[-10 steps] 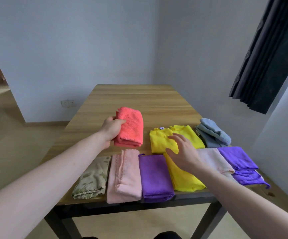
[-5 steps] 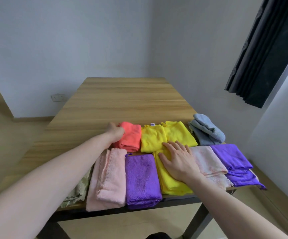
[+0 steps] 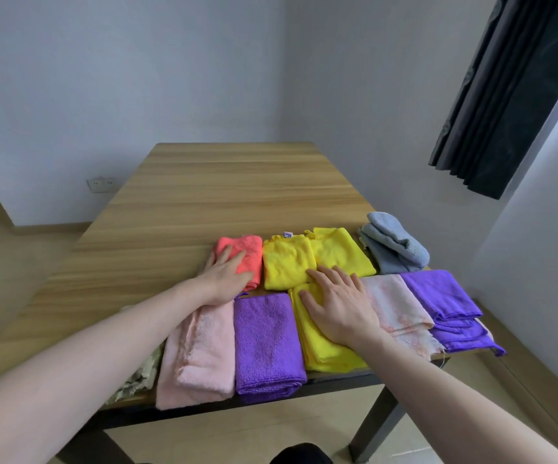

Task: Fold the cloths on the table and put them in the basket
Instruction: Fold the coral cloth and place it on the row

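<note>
Pressing flat — left hand (image 3: pixel 229 274) on coral cloth (image 3: pixel 249 251), right hand (image 3: pixel 337 304) on yellow cloth (image 3: pixel 321 346); tag (image 3: pixel 287 234) perhaps unreadable.

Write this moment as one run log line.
left hand: flat on coral cloth | right hand: flat on yellow cloth | basket: unseen

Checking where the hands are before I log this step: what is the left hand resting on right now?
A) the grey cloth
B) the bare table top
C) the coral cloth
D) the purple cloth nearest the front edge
C: the left hand lies flat with its fingers spread on the folded coral cloth at the left end of the back row, while the right hand presses on the yellow cloth.
</note>
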{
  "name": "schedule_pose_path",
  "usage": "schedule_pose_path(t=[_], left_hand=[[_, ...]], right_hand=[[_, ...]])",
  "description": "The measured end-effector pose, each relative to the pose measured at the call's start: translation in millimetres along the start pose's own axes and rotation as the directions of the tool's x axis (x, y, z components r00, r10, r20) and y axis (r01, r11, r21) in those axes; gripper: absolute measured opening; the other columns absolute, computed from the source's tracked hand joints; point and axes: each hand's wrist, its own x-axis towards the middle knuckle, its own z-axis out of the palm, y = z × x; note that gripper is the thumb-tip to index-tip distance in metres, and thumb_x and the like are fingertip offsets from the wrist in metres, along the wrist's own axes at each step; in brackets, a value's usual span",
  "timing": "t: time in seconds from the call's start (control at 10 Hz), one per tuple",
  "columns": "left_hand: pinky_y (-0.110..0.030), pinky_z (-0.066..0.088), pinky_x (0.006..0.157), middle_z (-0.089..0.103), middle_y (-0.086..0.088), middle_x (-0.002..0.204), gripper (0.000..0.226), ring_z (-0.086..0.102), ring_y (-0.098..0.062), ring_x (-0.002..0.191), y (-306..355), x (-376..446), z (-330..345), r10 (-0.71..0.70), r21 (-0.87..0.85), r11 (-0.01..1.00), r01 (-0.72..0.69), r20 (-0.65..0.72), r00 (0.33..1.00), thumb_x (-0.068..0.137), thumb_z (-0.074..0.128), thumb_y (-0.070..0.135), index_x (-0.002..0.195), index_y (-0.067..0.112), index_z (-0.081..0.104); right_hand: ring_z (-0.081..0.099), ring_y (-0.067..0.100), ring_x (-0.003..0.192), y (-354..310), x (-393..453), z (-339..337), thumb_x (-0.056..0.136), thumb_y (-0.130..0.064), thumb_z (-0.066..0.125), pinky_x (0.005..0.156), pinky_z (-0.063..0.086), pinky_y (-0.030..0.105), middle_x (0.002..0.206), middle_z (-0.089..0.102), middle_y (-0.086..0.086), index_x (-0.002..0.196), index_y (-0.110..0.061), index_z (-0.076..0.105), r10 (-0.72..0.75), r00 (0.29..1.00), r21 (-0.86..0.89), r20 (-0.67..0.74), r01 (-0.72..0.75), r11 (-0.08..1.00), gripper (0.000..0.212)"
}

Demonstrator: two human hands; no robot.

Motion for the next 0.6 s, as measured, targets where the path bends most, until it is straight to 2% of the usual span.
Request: schedule_pose_path(t=[0.1,0.2,0.3,0.4,0.5,0.6], left_hand=[[-0.048,0.001,0.126,-0.011,-0.004,0.17,0.097,-0.013,-0.031,0.156,18,-15,0,-0.058,-0.055,0.997,0.057,-0.009,0.998,0.074,0.022,0.068,0.163,0.03,0.007],[-0.048,0.0,0.126,-0.015,-0.001,0.169,0.089,-0.014,-0.032,0.156,26,-20,-6,-0.051,-0.067,0.996,0.052,0.018,0.999,0.086,0.028,0.069,0.162,0.033,0.002],[-0.05,-0.004,0.126,-0.018,0.001,0.169,0.076,-0.016,-0.031,0.155,29,-24,-12,-0.013,-0.029,1.0,0.01,-0.109,0.994,0.1,0.035,0.059,0.162,0.035,0.0],[-0.05,-0.005,0.125,-0.014,0.002,0.17,0.075,-0.019,-0.028,0.155,33,-28,-7,0.044,0.064,0.997,-0.041,-0.057,0.997,0.101,0.031,0.061,0.163,0.034,0.0],[-0.052,-0.005,0.125,-0.011,0.002,0.17,0.076,-0.016,-0.029,0.156,36,-30,-1,0.013,0.105,0.994,-0.013,0.002,1.0,0.099,0.027,0.064,0.163,0.032,0.0],[-0.054,-0.008,0.124,-0.01,0.003,0.17,0.073,-0.014,-0.029,0.156,42,-36,-6,0.106,0.166,0.983,-0.084,-0.131,0.986,0.099,0.029,0.057,0.163,0.034,0.003]], right_hand=[[0.018,0.019,0.154,-1,0,-1,0.097,-0.071,0.022,0.126,0.009,0.048,0.164,0.031,-0.009,0.154,-0.037,0.034,0.006,1.0,-0.003,0.007,-0.006,1.0,0.067],[0.017,0.02,0.154,-2,-1,-2,0.098,-0.071,0.023,0.126,0.009,0.048,0.164,0.03,-0.009,0.154,-0.036,0.033,0.006,1.0,-0.005,0.015,-0.006,1.0,0.067],[0.017,0.02,0.154,-2,-1,-3,0.098,-0.07,0.023,0.126,0.008,0.048,0.164,0.03,-0.008,0.155,-0.036,0.033,0.004,1.0,-0.003,0.016,-0.004,1.0,0.067],[0.017,0.02,0.154,-1,-2,-2,0.098,-0.071,0.023,0.126,0.008,0.048,0.164,0.03,-0.008,0.155,-0.036,0.033,0.003,1.0,0.0,0.015,-0.003,1.0,0.067],[0.017,0.02,0.155,-2,-2,-2,0.098,-0.071,0.022,0.126,0.008,0.048,0.164,0.03,-0.009,0.155,-0.037,0.033,0.007,1.0,0.005,0.013,-0.007,1.0,0.067],[0.017,0.02,0.154,-2,-2,-3,0.098,-0.071,0.022,0.126,0.009,0.048,0.164,0.03,-0.009,0.154,-0.036,0.034,-0.001,1.0,0.001,0.013,0.001,1.0,0.067]])
